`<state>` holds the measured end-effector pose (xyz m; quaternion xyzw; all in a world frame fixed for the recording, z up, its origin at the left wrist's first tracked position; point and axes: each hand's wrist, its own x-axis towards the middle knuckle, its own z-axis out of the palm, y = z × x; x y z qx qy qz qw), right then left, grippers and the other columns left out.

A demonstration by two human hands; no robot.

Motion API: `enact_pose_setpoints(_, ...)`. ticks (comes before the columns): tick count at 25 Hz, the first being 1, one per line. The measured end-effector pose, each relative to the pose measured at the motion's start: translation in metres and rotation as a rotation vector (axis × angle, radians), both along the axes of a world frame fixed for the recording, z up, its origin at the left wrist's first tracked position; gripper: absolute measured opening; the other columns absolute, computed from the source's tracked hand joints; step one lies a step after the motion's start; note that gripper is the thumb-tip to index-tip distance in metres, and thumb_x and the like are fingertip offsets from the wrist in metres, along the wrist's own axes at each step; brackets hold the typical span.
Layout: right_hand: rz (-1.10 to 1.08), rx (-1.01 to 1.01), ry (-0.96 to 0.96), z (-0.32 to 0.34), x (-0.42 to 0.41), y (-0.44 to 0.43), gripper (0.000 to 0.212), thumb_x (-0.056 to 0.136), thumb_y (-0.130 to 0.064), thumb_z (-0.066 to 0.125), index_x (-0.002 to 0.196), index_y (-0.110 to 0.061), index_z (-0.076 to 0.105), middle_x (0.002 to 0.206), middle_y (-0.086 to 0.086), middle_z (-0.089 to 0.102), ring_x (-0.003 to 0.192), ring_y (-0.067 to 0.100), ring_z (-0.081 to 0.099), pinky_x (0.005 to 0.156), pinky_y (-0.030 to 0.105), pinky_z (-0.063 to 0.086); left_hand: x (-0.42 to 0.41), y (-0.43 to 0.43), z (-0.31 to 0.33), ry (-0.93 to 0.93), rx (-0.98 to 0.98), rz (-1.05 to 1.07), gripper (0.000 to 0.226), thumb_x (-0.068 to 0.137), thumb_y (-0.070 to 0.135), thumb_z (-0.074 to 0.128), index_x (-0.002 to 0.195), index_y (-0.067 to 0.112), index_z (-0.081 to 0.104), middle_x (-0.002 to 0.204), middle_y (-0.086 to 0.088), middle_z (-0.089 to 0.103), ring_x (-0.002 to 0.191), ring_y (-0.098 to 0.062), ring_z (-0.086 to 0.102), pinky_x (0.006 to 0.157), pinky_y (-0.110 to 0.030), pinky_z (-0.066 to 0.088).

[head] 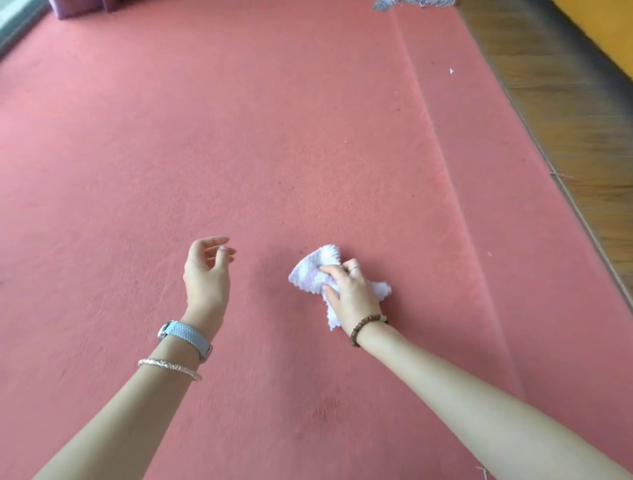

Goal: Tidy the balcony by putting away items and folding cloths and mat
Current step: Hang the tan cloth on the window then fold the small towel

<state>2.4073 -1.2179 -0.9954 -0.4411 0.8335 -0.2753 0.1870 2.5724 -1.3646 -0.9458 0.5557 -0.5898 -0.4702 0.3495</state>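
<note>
A small white and pale purple cloth (313,270) with zigzag edges lies crumpled on the large pink mat (239,154). My right hand (351,291) rests on top of it, fingers closed around the bunched fabric. Corners of the cloth stick out to the left, right and below the hand. My left hand (207,270) hovers above the mat to the left of the cloth, fingers apart and empty. The mat covers most of the floor, and a long crease (435,147) runs down its right side.
A wooden floor strip (565,113) runs along the mat's right edge, with a yellow wall (603,24) beyond it. A grey fringed cloth (411,4) peeks in at the top. Purple fabric (82,7) hangs at the top left.
</note>
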Motion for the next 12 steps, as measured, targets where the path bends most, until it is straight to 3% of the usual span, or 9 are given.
enact_pose_setpoints(4,0.152,0.036,0.085,0.003,0.054,0.003,0.033,0.093,-0.022,0.056,0.125,-0.028,0.060,0.113,0.004,0.048,0.094,0.021,0.057,0.083,0.034,0.048,0.029,-0.001,0.004,-0.001,-0.003,0.057,0.015,0.098,0.009,0.047,0.103,0.017,0.059,0.088,0.005,0.067,0.083,-0.014,0.064,0.089,-0.044,0.053)
enact_pose_setpoints(7,0.345,0.008,0.043,0.006,0.092,0.009,0.035,0.090,-0.015,0.058,0.123,-0.025,0.061,0.110,0.008,0.051,0.090,0.027,0.059,0.068,0.043,0.054,0.036,0.004,0.006,-0.005,0.000,0.054,0.014,0.098,0.010,0.048,0.104,0.017,0.058,0.089,0.005,0.067,0.081,-0.010,0.064,0.087,-0.040,0.053)
enact_pose_setpoints(9,0.384,0.021,0.153,0.004,0.103,0.010,0.042,0.085,-0.013,0.065,0.126,-0.024,0.061,0.109,0.011,0.054,0.093,0.030,0.058,0.063,0.042,0.056,0.036,0.007,0.009,-0.011,-0.001,0.039,0.014,0.099,0.010,0.048,0.104,0.018,0.058,0.088,0.006,0.066,0.081,-0.008,0.064,0.086,-0.039,0.053)
enact_pose_setpoints(12,0.308,0.068,0.323,0.000,0.085,0.002,0.055,0.083,-0.017,0.069,0.135,-0.027,0.054,0.120,0.014,0.054,0.102,0.034,0.055,0.082,0.045,0.053,0.035,0.008,0.013,-0.001,-0.017,0.004,0.014,0.099,0.010,0.047,0.103,0.018,0.058,0.088,0.005,0.067,0.081,-0.009,0.063,0.085,-0.038,0.052)
